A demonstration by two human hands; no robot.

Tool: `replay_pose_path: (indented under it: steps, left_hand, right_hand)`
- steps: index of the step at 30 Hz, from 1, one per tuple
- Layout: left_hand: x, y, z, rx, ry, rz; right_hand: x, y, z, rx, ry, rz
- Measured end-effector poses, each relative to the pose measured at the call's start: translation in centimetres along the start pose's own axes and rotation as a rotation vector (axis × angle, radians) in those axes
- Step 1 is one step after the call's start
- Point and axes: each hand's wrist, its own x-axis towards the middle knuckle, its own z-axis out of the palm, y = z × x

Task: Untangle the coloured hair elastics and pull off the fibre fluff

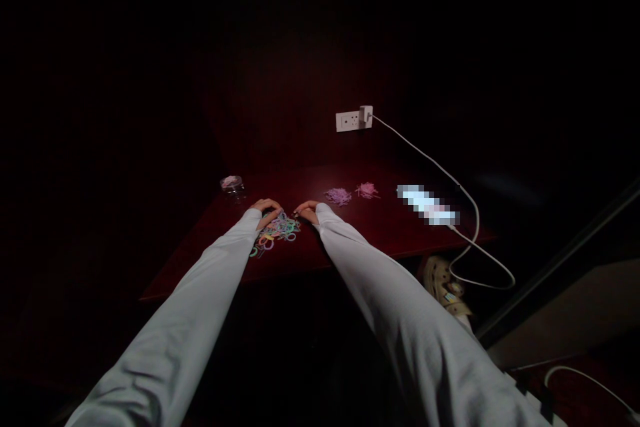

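A mixed heap of small colourful elastic bands and rings point(280, 228), which look like hair ties, lies on the dark red table point(295, 260). My left hand point(267, 207) is at the heap's upper left edge, fingers curled towards the thumb over it. Just right of the heap, my right hand point(307, 211) has its fingertips pinched together; anything between them is too small to make out. Beyond it lie a pile of purple bands point(339, 197) and a smaller pile of pink ones point(367, 190).
A clear jar point(231, 185) with pale pink contents stands at the back left. A lit, blurred phone point(428, 205) lies at the right, its white cable point(440, 165) looping past the table edge to a charger point(366, 114) in the wall socket. A tan clog point(441, 280) shows below.
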Motion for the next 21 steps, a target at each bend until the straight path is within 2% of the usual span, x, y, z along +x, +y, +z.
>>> replay_pose_path:
  steps: [5, 11, 17, 21]
  left_hand:
    - [0.0, 0.7, -0.1, -0.042, 0.003, 0.015]
    - [0.0, 1.1, -0.1, -0.118, 0.034, 0.025]
    - [0.0, 1.2, 0.0, -0.221, 0.065, -0.041]
    - [0.0, 1.7, 0.1, -0.226, 0.05, 0.028]
  right_hand:
    - [0.6, 0.1, 0.4, -0.028, 0.027, 0.027]
    - [-0.1, -0.2, 0.3, -0.052, -0.003, 0.002]
    - [-0.5, -0.5, 0.4, -0.056, -0.052, 0.01]
    - [-0.5, -0.4, 0.6, -0.06, -0.05, 0.024]
